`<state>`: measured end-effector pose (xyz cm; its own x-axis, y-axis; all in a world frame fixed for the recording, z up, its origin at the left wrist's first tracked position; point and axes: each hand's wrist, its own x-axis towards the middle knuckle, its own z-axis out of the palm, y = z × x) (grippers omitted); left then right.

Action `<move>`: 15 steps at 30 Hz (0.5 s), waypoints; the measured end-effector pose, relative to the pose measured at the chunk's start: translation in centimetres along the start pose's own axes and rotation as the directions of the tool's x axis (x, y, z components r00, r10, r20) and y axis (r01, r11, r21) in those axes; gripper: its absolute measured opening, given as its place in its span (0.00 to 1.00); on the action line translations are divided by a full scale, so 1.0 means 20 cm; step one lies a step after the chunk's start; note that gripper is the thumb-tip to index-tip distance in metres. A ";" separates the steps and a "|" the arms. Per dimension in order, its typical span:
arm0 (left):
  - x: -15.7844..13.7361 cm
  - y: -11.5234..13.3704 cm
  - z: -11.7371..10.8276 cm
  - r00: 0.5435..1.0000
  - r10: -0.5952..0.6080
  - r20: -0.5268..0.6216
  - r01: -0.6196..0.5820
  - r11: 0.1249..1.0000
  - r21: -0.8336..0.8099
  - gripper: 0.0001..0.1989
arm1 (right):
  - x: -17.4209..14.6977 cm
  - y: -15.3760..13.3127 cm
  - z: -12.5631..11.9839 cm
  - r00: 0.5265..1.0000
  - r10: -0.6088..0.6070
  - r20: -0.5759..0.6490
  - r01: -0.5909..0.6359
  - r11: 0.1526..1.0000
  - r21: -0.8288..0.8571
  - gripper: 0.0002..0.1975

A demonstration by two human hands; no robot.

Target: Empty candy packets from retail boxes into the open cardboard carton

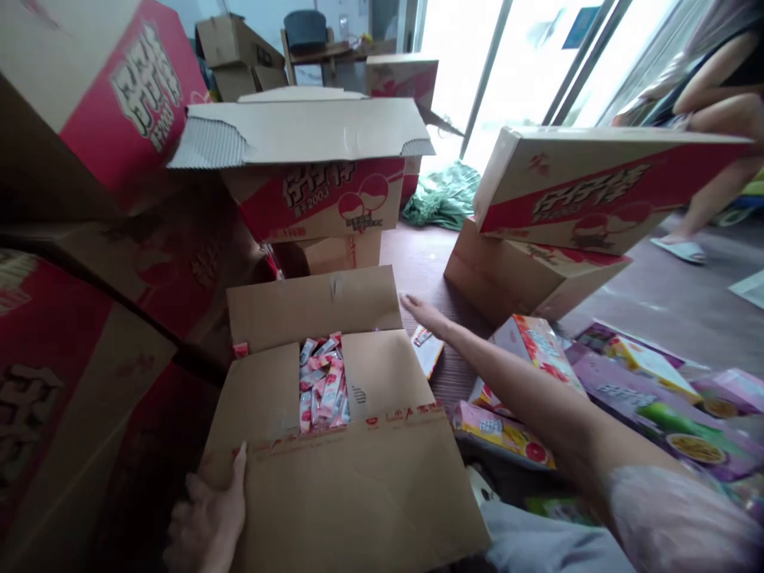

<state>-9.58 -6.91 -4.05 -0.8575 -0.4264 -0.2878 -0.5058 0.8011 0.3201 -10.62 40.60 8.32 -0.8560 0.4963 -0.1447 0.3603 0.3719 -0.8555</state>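
A brown cardboard box [358, 493] stands in front of me. Through the gap between its folded-in flaps show several pink-and-white wrapped sticks [322, 390]. My left hand [215, 509] grips the box's near left corner, thumb on the front flap and fingers down along the side. The far flap [316, 306] stands raised. My right hand [425, 314] reaches out beside this flap's right edge, fingers stretched out and holding nothing; whether it touches the cardboard I cannot tell.
Printed cartons [72, 318] are stacked at the left, and an open carton [322, 199] stands behind the box. Two cartons [573, 183] are piled at right. Colourful packs [650, 406] lie on the floor near my right arm. Another person's leg [710, 175] shows at far right.
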 end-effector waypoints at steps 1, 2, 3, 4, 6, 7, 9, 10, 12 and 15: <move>0.00 0.00 0.00 1.000 0.000 -0.002 0.000 1.000 0.026 0.60 | 0.07 -0.02 0.00 0.995 0.059 -0.077 -0.053 0.995 0.087 0.42; 0.01 -0.01 0.01 1.000 -0.002 0.000 0.002 0.999 0.050 0.60 | 0.13 -0.03 0.02 0.988 0.122 -0.100 -0.102 0.977 0.190 0.44; 0.01 -0.01 0.00 1.000 -0.004 0.002 0.003 0.998 0.070 0.61 | 0.18 -0.04 0.03 0.981 0.172 -0.086 -0.139 0.944 0.300 0.46; 0.00 0.00 0.00 1.000 -0.004 0.002 0.004 0.996 0.085 0.62 | 0.21 -0.05 0.05 0.978 0.200 -0.055 -0.162 0.900 0.406 0.48; 0.00 0.00 0.00 1.000 -0.007 -0.003 0.007 0.995 0.102 0.62 | 0.24 -0.06 0.06 0.981 0.191 0.016 -0.166 0.807 0.566 0.53; -0.01 0.01 -0.01 1.000 -0.010 -0.002 0.010 0.994 0.109 0.61 | 0.22 -0.06 0.06 0.985 0.156 0.066 -0.165 0.792 0.588 0.56; -0.02 0.02 -0.01 1.000 -0.015 0.001 0.015 0.992 0.125 0.59 | 0.16 -0.04 0.03 0.973 0.079 0.219 -0.188 0.821 0.539 0.53; -0.03 0.02 -0.02 1.000 -0.017 0.003 0.017 0.992 0.128 0.58 | 0.11 -0.02 0.02 0.954 0.040 0.298 -0.189 0.851 0.490 0.49; -0.04 0.02 -0.02 1.000 -0.016 0.002 0.015 0.993 0.114 0.54 | 0.00 0.02 -0.01 0.917 -0.031 0.398 -0.129 0.920 0.370 0.38; -0.05 0.02 -0.03 1.000 -0.011 0.002 0.011 0.998 0.069 0.50 | -0.15 0.09 -0.01 0.868 -0.189 0.460 0.146 0.981 0.128 0.31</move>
<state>-8.98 -6.46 -3.07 -0.8519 -0.4343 -0.2928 -0.5072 0.8234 0.2544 -7.28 39.98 7.25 -0.9812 -0.0003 -0.1930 0.1816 0.3370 -0.9238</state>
